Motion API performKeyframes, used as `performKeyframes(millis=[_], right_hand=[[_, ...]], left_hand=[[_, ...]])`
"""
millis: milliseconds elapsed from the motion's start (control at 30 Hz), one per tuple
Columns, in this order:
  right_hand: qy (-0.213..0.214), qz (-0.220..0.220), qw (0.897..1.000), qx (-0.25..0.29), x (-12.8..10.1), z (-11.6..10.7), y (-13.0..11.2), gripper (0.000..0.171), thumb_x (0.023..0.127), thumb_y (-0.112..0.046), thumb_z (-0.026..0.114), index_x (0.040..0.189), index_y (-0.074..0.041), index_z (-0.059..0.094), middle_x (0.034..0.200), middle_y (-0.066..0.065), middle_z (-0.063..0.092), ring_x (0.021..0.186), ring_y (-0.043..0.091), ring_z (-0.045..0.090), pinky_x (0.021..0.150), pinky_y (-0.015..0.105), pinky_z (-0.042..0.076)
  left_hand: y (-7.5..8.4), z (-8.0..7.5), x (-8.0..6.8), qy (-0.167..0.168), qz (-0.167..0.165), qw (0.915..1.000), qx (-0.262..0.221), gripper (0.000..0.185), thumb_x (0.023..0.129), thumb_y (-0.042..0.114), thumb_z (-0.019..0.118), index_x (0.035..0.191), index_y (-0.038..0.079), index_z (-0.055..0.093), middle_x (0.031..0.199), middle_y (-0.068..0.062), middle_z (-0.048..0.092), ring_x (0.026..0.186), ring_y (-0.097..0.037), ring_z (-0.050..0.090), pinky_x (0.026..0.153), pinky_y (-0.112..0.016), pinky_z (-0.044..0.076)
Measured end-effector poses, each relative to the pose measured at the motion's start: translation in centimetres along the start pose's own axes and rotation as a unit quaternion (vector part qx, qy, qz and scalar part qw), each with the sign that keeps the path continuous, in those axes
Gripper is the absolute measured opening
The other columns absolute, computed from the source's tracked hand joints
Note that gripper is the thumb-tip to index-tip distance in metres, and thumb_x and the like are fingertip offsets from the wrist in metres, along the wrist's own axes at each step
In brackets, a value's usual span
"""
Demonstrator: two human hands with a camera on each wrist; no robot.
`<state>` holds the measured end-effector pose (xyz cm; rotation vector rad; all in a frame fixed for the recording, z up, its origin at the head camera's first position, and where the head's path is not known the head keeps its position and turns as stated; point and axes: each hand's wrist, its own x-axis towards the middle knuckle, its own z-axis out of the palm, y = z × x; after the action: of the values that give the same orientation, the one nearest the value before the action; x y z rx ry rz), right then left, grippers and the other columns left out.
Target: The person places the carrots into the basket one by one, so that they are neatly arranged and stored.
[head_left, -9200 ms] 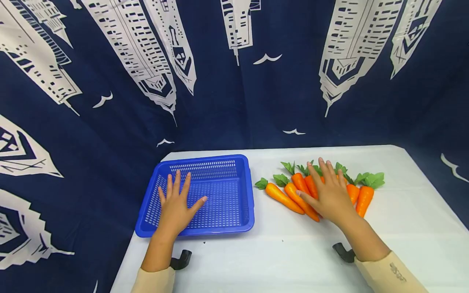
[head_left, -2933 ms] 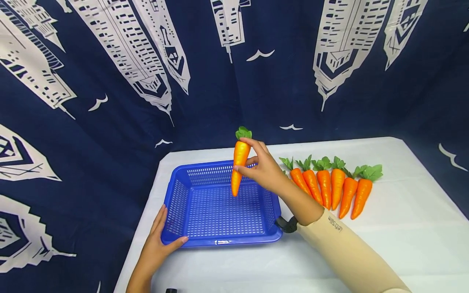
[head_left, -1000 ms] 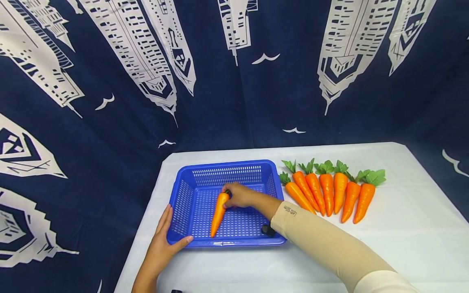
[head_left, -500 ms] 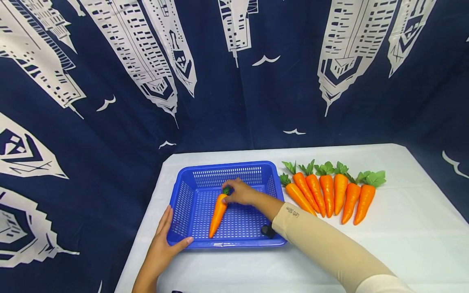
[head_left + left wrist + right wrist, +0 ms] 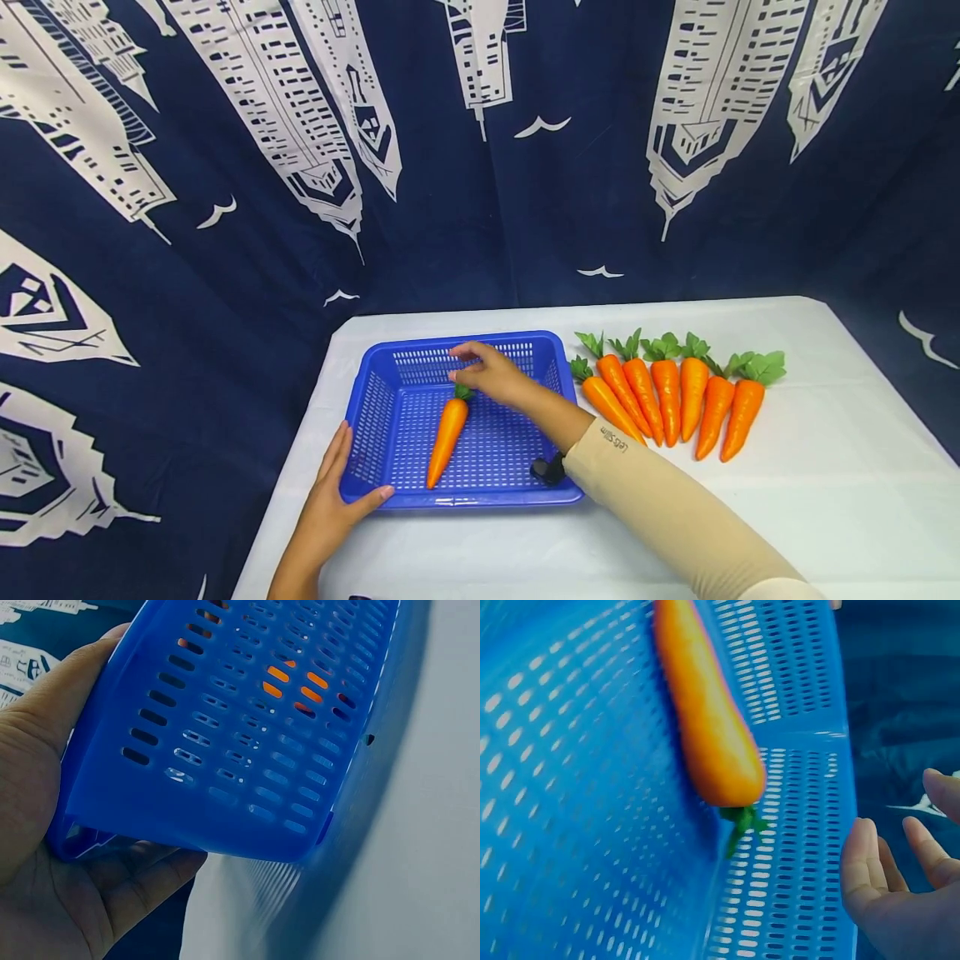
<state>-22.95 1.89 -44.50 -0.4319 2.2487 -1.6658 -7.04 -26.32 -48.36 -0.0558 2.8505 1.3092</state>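
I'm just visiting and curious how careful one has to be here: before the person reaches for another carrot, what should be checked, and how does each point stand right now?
1. Carrot in the basket lies flat on the basket floor, let go: ok.
2. Right hand holds nothing, fingers relaxed above the carrot's green top: ok.
3. Left hand holds the near left corner of the blue basket to steady it: ok.
4. Room left on the basket floor beside the carrot: ok.
5. Six carrots on the table lie in a row right of the basket, nothing on top of them: ok.
6. Whether the basket sits flat on the white table: cannot tell.
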Motion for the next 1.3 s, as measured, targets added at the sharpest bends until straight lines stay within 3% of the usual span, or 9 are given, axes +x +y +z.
performKeyframes(millis=[300, 633, 1000, 1300], right_hand=[[0.016, -0.029, 0.998, 0.060, -1.5, -2.2, -2.3, 0.041, 0.097, -0.022, 0.068, 0.137, -0.014, 0.058, 0.140, 0.010, 0.059, 0.121, 0.028, 0.063, 0.104, 0.045, 0.055], [0.079, -0.078, 0.991, 0.073, -4.0, -6.6, -3.3, 0.044, 0.098, -0.021, 0.067, 0.140, -0.013, 0.056, 0.140, 0.015, 0.058, 0.123, 0.030, 0.063, 0.106, 0.046, 0.053], [0.152, -0.050, 0.984, 0.075, -6.4, -10.7, -2.2, 0.050, 0.098, -0.030, 0.066, 0.144, -0.013, 0.052, 0.141, 0.009, 0.058, 0.114, 0.015, 0.063, 0.094, 0.020, 0.055], [0.197, -0.020, 0.978, 0.072, -8.1, -12.2, -0.3, 0.055, 0.097, -0.040, 0.067, 0.145, -0.017, 0.052, 0.142, 0.006, 0.058, 0.119, 0.009, 0.060, 0.111, 0.035, 0.049]], left_hand=[[-0.1, 0.2, 0.0, -0.001, 0.008, 0.9999, -0.007, 0.113, 0.079, 0.035, 0.087, 0.164, 0.024, 0.012, 0.172, 0.006, 0.003, 0.158, -0.040, 0.009, 0.119, -0.073, 0.015], [-0.1, 0.1, -0.1, 0.001, 0.012, 0.9999, -0.008, 0.112, 0.079, 0.034, 0.087, 0.164, 0.023, 0.013, 0.172, 0.005, 0.004, 0.158, -0.040, 0.009, 0.120, -0.072, 0.015], [0.1, 0.0, 0.0, -0.001, 0.006, 1.0000, -0.007, 0.112, 0.079, 0.035, 0.087, 0.164, 0.020, 0.014, 0.173, 0.004, 0.004, 0.158, -0.040, 0.008, 0.120, -0.071, 0.015], [0.0, -0.1, 0.0, -0.001, 0.000, 1.0000, -0.006, 0.113, 0.079, 0.037, 0.087, 0.164, 0.021, 0.014, 0.173, 0.005, 0.003, 0.158, -0.039, 0.007, 0.120, -0.071, 0.014]])
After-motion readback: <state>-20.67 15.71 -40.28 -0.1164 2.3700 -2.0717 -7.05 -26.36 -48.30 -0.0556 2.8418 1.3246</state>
